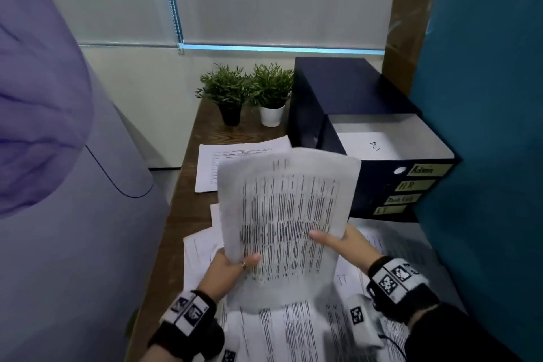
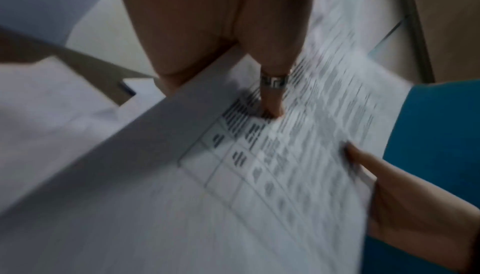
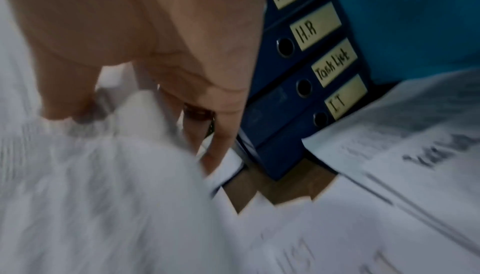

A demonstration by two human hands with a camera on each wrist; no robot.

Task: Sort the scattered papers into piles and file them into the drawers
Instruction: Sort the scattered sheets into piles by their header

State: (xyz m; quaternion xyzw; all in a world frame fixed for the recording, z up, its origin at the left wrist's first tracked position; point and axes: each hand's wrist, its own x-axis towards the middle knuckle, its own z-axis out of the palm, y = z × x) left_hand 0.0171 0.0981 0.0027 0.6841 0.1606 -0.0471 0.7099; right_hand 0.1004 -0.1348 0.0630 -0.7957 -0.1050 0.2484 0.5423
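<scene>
I hold a printed sheet (image 1: 288, 214) marked "HR" at its top, tilted up above the desk. My left hand (image 1: 235, 264) pinches its lower left edge, with the ringed thumb (image 2: 272, 97) on the print. My right hand (image 1: 338, 241) pinches the right edge, thumb on top. The right wrist view shows the sheet (image 3: 103, 175) only as a blur. The dark blue drawer unit (image 1: 338, 91) stands at the right. Its top drawer (image 1: 426, 138), labelled Admin, is pulled out with a white sheet (image 1: 370, 145) inside. Under it are the HR drawer (image 3: 283, 47), Task List and IT.
Scattered printed papers (image 1: 293, 332) cover the near part of the wooden desk (image 1: 205, 132), and a separate pile (image 1: 211, 167) lies further back. Two potted plants (image 1: 249, 91) stand by the wall. A teal partition (image 1: 484, 126) closes the right side, and a purple cloth (image 1: 44, 97) fills the left.
</scene>
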